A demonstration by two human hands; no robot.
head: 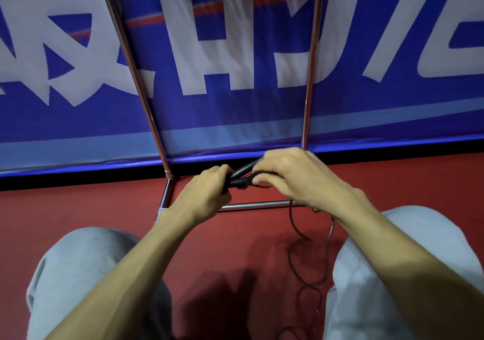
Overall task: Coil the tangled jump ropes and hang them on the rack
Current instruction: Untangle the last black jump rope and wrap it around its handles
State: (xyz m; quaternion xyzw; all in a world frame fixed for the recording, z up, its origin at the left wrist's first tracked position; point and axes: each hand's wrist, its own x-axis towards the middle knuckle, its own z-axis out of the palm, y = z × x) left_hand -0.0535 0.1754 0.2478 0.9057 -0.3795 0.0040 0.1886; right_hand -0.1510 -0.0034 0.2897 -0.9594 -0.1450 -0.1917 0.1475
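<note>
Crouched before a blue banner (pixel 235 120) and the chrome rack (pixel 138 83), my left grip (pixel 207 190) clasps the rope's black handles (pixel 239 177); my right grip (pixel 296 177) pinches its cord (pixel 291 214), which trails onto the red floor (pixel 78 203).

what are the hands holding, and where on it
A black jump rope: the left hand grips its two handles at one end; the right hand pinches the cord by the other.
</note>
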